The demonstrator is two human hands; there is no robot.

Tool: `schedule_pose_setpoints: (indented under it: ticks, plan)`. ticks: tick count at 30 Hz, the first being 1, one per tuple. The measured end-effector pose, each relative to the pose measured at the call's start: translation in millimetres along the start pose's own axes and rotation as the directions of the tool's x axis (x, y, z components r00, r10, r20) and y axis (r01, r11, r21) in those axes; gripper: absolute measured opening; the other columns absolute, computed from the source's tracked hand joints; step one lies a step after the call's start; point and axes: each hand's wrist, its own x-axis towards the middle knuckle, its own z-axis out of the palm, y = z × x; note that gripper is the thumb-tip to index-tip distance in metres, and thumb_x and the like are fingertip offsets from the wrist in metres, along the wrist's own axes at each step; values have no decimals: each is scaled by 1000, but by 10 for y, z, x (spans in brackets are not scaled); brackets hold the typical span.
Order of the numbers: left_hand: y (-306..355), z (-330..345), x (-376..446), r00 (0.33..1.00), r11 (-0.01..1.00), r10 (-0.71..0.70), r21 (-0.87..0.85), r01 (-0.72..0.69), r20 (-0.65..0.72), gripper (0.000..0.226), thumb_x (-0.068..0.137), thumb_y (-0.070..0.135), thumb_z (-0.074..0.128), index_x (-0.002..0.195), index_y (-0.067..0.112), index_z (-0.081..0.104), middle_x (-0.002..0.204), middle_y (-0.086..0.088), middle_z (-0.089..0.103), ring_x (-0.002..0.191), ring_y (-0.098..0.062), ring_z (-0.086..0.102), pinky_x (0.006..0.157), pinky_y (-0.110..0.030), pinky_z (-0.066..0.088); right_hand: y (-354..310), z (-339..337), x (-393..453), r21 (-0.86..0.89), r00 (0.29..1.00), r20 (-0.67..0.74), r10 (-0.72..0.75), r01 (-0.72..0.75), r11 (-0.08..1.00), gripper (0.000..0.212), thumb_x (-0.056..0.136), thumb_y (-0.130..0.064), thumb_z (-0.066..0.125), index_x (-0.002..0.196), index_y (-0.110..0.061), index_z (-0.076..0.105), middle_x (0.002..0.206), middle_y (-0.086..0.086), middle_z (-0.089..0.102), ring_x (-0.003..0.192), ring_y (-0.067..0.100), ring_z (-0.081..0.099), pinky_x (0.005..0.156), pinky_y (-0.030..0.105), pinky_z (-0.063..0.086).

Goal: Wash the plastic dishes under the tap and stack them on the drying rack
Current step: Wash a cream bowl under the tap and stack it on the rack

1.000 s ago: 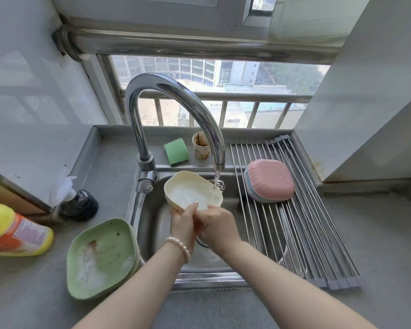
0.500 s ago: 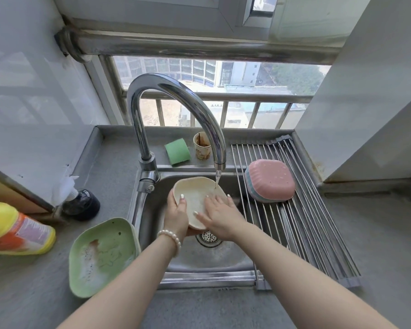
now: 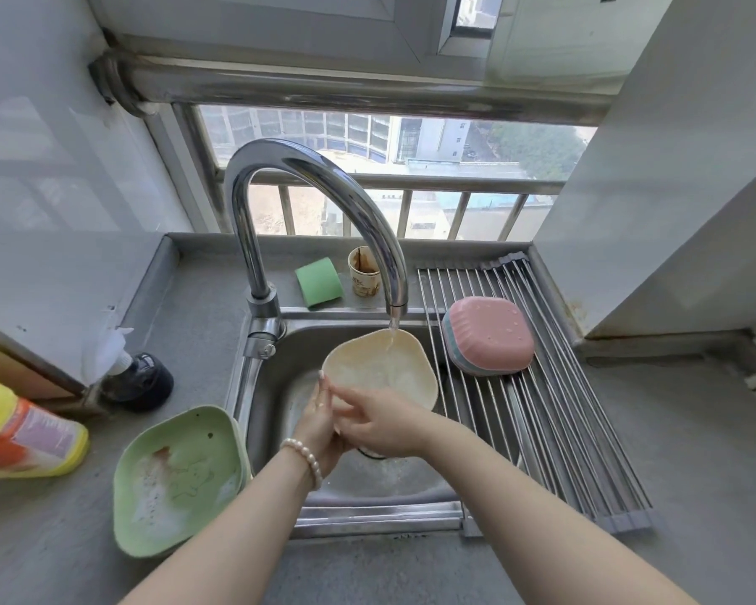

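A: Layout?
B: Grey desk point(image 3: 629, 451) with a steel sink point(image 3: 280, 386) set in it. Roll-up drying rack point(image 3: 555, 430) spans the sink's right side.
A: Tap?
B: Chrome gooseneck tap point(image 3: 315, 176), running. Stream lands in the cream dish point(image 3: 376, 364).
A: Where's that dish?
B: Over the sink, tilted, inside facing the camera, right under the spout.
A: Hands?
B: Left hand point(image 3: 319, 425) grips the dish's near-left rim, thumb on the inside. Right hand point(image 3: 380, 423) has fingers curled round the near edge, overlapping the left. Neither is spread.
A: Other dishes?
B: Green dish point(image 3: 180, 478) on the desk left of the sink, soapy, brown residue inside. Pink dish point(image 3: 489, 334) upside down on the rack, topping a stack; at least 1 bluish rim below it.
A: Smaller stuff?
B: Yellow bottle point(image 3: 23, 434) lying at far left, dark pump dispenser point(image 3: 136, 379) near it. Green sponge point(image 3: 319, 281) and stained paper cup point(image 3: 364, 272) behind the sink. Pearl bracelet point(image 3: 306, 458) on the left wrist.
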Motion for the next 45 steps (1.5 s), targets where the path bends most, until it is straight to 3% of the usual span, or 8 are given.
schedule_pose_setpoints:
  ticks: [4, 9, 15, 21, 27, 30, 36, 45]
  plan:
    - [147, 8, 51, 991, 991, 129, 37, -127, -40, 29, 102, 36, 32, 122, 26, 49, 106, -8, 66, 86, -27, 65, 58, -44, 57, 190, -57, -233, 30, 952, -307, -13, 23, 999, 27, 89, -17, 57, 112, -16, 71, 107, 2, 72, 100, 17, 65, 93, 35, 49]
    - [225, 167, 91, 956, 888, 291, 378, -260, -27, 30, 102, 25, 38, 129, 26, 52, 117, -5, 64, 103, -27, 62, 85, -52, 53, 528, -10, -239, 159, 587, -799, 132, -5, 987, 19, 82, -4, 66, 99, -9, 71, 91, 3, 64, 88, 18, 57, 84, 40, 50]
    - [308, 297, 52, 879, 505, 475, 810, -297, 26, 32, 100, 28, 42, 124, 18, 61, 111, -1, 67, 104, -23, 60, 83, -28, 45, 650, 74, -137, 656, 716, -433, 547, -166, 736, 43, 97, -21, 50, 138, -9, 44, 135, 7, 51, 119, 21, 51, 98, 34, 43]
    - [354, 159, 172, 945, 416, 299, 909, -6, -130, 47, 101, 34, 34, 108, -2, 62, 107, -21, 64, 96, -38, 63, 79, -39, 50, 545, -60, -233, 929, 748, -225, 625, -29, 369, 20, 98, -15, 49, 115, -19, 57, 104, 6, 62, 82, 23, 63, 44, 28, 52]
    - [166, 61, 246, 954, 426, 280, 904, -26, -104, 34, 97, 28, 42, 112, 1, 59, 111, -19, 62, 101, -35, 60, 86, -40, 51, 534, -147, -283, 700, 773, -460, 436, 14, 714, 37, 94, -19, 55, 131, -26, 54, 89, 0, 63, 83, 22, 65, 72, 47, 57]
    - [157, 75, 208, 955, 501, 291, 859, -105, -52, 22, 85, 2, 49, 104, 13, 49, 96, -5, 58, 90, -31, 57, 75, -46, 56, 653, -98, -326, 454, 819, -507, 270, -13, 891, 56, 98, -18, 48, 149, -31, 27, 118, -10, 59, 108, 13, 57, 97, 34, 48]
    - [287, 83, 184, 945, 606, 322, 779, -163, -52, 62, 83, -3, 46, 136, 29, 42, 103, -12, 64, 70, -26, 68, 46, -29, 54, 756, 20, -397, 598, 920, -338, 199, 47, 800, 71, 90, -11, 41, 148, -42, 16, 139, -14, 36, 128, 9, 39, 112, 32, 30]
    - [529, 158, 126, 985, 654, -35, 742, 150, -168, 17, 84, 4, 43, 72, -4, 51, 54, -23, 59, 28, -14, 31, 35, -12, 25, 957, -28, -452, 277, 875, -427, 229, -115, 954, 39, 71, -35, 81, 102, -22, 60, 95, -6, 49, 82, 7, 49, 70, 20, 40]
